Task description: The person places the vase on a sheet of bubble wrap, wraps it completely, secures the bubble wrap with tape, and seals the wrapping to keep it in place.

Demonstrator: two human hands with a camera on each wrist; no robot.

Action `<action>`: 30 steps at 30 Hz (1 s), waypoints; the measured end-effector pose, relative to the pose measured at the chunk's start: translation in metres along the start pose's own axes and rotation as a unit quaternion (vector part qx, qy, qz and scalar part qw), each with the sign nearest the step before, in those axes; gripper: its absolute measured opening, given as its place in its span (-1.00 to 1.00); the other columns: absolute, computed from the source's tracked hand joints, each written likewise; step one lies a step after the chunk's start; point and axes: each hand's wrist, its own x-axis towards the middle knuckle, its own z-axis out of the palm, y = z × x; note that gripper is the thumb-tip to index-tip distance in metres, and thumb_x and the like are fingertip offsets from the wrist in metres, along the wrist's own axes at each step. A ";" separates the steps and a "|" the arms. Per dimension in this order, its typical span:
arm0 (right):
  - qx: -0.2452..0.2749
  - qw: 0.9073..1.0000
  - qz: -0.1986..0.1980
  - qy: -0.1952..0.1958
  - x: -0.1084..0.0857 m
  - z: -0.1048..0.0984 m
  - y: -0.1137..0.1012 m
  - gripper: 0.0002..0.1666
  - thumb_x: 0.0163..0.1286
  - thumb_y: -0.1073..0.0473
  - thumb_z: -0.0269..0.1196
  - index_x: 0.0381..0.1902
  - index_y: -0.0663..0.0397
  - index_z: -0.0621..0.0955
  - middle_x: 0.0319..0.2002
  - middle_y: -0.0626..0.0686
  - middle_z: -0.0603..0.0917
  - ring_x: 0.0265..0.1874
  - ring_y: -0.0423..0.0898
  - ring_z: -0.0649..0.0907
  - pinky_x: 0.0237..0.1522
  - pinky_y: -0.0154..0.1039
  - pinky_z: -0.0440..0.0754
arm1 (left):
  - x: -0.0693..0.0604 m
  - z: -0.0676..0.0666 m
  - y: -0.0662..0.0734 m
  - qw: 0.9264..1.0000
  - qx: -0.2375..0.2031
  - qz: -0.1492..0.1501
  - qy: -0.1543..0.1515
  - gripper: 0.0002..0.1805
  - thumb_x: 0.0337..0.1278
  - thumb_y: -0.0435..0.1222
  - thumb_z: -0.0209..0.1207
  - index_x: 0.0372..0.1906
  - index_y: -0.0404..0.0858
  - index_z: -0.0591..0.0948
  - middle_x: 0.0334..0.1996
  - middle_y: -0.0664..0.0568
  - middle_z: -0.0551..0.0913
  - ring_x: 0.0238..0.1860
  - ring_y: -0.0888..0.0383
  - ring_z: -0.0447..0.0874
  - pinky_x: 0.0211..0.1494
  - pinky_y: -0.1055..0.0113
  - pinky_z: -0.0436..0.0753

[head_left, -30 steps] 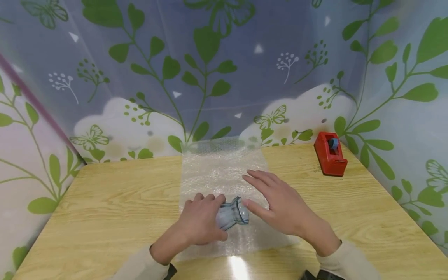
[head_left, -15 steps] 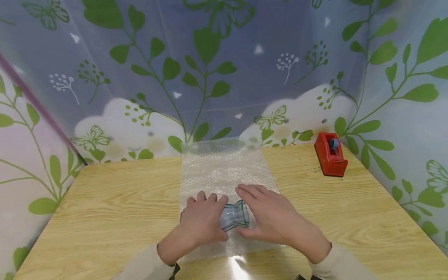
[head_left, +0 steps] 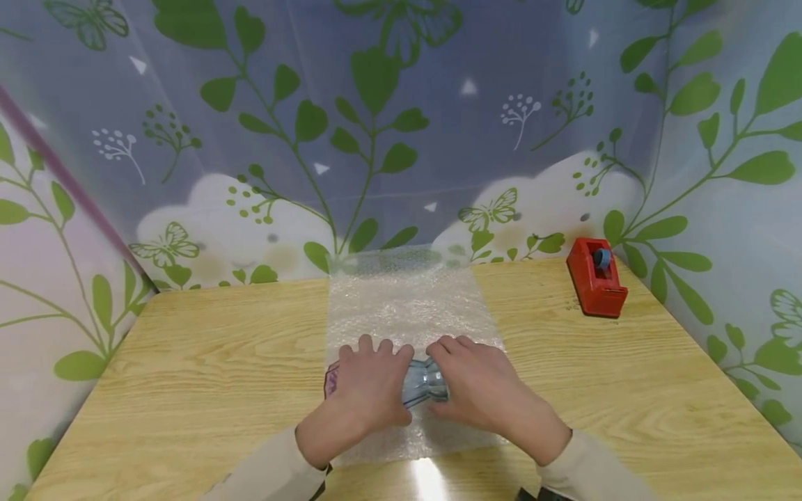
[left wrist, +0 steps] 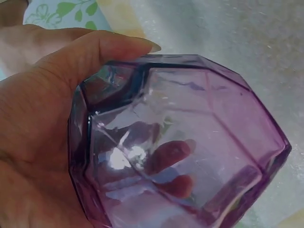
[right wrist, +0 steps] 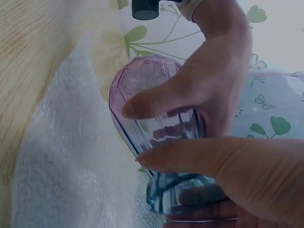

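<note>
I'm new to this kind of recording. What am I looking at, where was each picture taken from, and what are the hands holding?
There is no machine: these are a person's bare left hand and right hand. The widest picture comes from a camera on the person's head, looking forward and down. The two smaller ones come from cameras on the wrists, each looking at that hand's work.

On the wood-grained table lie a sheet of bubble wrap and, farther back on the right, a red tape dispenser.

Both hands hold a faceted glass vase sideways over the wrap: the left around its wider, purple part, the right at its narrower, bluish end. Whether it touches the wrap is hard to tell.
</note>
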 end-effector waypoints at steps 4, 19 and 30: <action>0.005 0.998 0.043 -0.035 0.005 -0.001 -0.007 -0.40 -0.13 -0.10 0.50 -0.21 0.07 0.52 -0.37 -0.07 0.50 -0.42 -0.11 0.58 -0.60 -0.19 0.49 | 0.000 -0.004 0.004 1.000 0.008 -0.002 -0.001 -0.24 -0.55 0.07 0.49 -0.05 -0.09 0.50 -0.22 -0.02 0.55 -0.12 -0.14 0.44 -0.18 -0.09 0.46; 0.040 0.995 0.083 -0.024 0.005 0.012 -0.017 -0.57 -0.24 0.15 0.44 -0.38 0.12 0.51 -0.48 -0.03 0.46 -0.55 -0.08 0.55 -0.58 -0.15 0.51 | -0.004 -0.002 0.003 0.999 0.036 0.013 0.013 -0.24 -0.54 0.16 0.45 -0.07 -0.09 0.50 -0.28 0.03 0.54 -0.18 -0.06 0.44 -0.22 -0.03 0.43; 0.053 0.996 0.074 0.011 0.002 0.012 -0.004 -0.51 -0.25 0.06 0.47 -0.32 0.09 0.55 -0.48 -0.10 0.47 -0.58 -0.18 0.48 -0.59 -0.24 0.46 | -0.010 -0.008 -0.016 0.990 0.005 0.050 0.135 0.01 -0.53 0.47 0.24 0.14 -0.05 0.44 -0.10 0.02 0.56 -0.08 -0.05 0.50 -0.07 -0.02 0.45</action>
